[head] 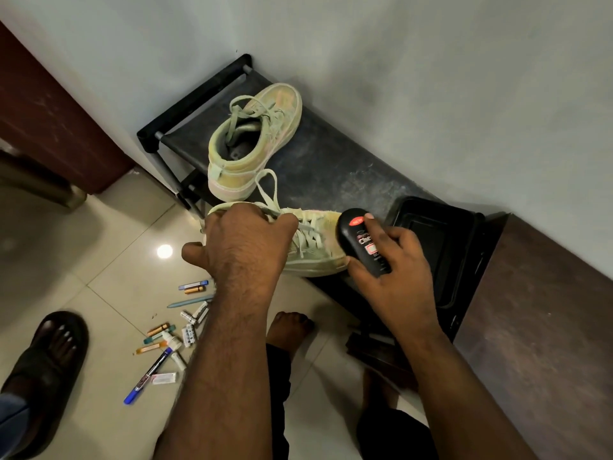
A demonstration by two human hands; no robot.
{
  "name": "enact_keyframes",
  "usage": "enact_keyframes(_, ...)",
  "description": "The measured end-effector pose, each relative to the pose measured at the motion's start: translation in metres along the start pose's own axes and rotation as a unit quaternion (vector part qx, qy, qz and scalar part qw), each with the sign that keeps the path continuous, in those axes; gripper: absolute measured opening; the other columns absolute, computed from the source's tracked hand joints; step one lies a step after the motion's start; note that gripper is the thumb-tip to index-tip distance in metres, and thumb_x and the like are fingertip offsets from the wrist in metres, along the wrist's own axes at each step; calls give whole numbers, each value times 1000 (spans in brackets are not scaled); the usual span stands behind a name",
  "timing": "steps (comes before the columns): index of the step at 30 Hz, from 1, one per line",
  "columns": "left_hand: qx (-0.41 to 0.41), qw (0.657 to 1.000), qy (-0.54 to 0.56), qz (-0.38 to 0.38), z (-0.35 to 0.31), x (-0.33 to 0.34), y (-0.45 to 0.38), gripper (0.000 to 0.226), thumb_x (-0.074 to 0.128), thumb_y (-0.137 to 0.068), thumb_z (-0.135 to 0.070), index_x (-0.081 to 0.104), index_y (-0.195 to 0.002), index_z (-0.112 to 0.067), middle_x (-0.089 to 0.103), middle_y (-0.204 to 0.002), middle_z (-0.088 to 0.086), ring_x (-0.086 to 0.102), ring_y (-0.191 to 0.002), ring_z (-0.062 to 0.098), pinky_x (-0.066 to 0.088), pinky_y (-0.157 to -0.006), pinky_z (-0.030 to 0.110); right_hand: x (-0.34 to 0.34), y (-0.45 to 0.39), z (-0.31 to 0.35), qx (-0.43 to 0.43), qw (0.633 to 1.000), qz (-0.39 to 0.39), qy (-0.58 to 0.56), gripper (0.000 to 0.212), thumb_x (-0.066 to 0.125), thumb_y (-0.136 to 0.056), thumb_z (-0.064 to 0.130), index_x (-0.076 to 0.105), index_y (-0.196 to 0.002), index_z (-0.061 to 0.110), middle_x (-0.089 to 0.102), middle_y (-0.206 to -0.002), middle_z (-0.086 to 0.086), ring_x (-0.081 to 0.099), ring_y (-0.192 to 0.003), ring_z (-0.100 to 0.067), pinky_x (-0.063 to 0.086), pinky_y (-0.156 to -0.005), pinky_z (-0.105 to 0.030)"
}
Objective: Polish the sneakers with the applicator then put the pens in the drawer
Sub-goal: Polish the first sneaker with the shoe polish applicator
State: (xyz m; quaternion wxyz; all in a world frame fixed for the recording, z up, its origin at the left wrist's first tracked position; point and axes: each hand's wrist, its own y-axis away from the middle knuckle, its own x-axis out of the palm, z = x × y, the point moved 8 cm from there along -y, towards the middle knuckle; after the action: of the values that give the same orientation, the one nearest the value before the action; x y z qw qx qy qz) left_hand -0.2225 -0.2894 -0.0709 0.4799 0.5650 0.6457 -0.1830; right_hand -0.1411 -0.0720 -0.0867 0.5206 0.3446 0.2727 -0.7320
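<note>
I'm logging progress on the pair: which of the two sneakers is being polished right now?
The nearer sneaker, held by the left hand while the right hand presses the black applicator on its toe. The far sneaker stands untouched.

Both forearms are bare and sleeveless. At seven o'clock, one foot wears a black open-toed rubber slide sandal (46, 370). At five o'clock are black fabric shorts (394, 433).

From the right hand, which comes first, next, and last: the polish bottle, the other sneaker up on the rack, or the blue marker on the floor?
1. Polish bottle: held in the right hand.
2. Other sneaker: up on the black rack, to the hand's upper left.
3. Blue marker: far left on the floor, past the left arm.
</note>
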Motion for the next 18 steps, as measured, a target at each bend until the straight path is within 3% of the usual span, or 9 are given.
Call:
enact_keyframes(2,6,1000,5,-1,-1,1,1,31,58,-79,-50,67,-70,-22,56,-76,-5,49,-107,23,27,-92,49,9,5,8,-39,999,34,-3,69,75,-76,38,50,-139,28,50,-121,0,53,-108,-16,54,-87,-39)
enact_keyframes(7,4,1000,20,-7,1,0,0,29,60,-77,-50,68,-71,-23,57,-75,-5,52,-105,24,27,-93,50,0,-4,-5,4,1000,8,9,70,71,-75,43,45,-140,35,51,-122,2,53,-109,-18,52,-89,-45)
enact_keyframes(10,9,999,31,-14,2,-2,-1,30,60,-75,-49,67,-67,-22,56,-69,-6,53,-102,25,27,-91,50,0,1,1,-50,995,81,18,78,76,-72,41,42,-142,35,56,-124,6,49,-111,-15,43,-97,-43)
enact_keyframes(12,12,999,27,-19,2,-4,-1,30,61,-76,-48,67,-66,-21,57,-69,-5,53,-101,24,27,-92,50,-3,1,-6,-45,990,128,34,86,80,-71,35,34,-144,40,54,-126,11,42,-118,-12,32,-103,-42)
enact_keyframes(15,16,1000,11,-19,-1,-6,-1,29,63,-76,-49,65,-66,-21,59,-75,-2,53,-103,25,27,-96,52,-10,-11,-5,-89,988,116,58,79,79,-71,19,45,-140,30,49,-133,7,37,-129,-20,31,-108,-51)
enact_keyframes(18,19,1000,-1,-16,-3,-5,0,30,63,-77,-50,62,-65,-22,58,-78,-2,53,-105,25,28,-97,54,-7,-26,5,-107,979,133,108,77,76,-71,6,48,-139,31,48,-135,8,30,-134,-23,26,-106,-49)
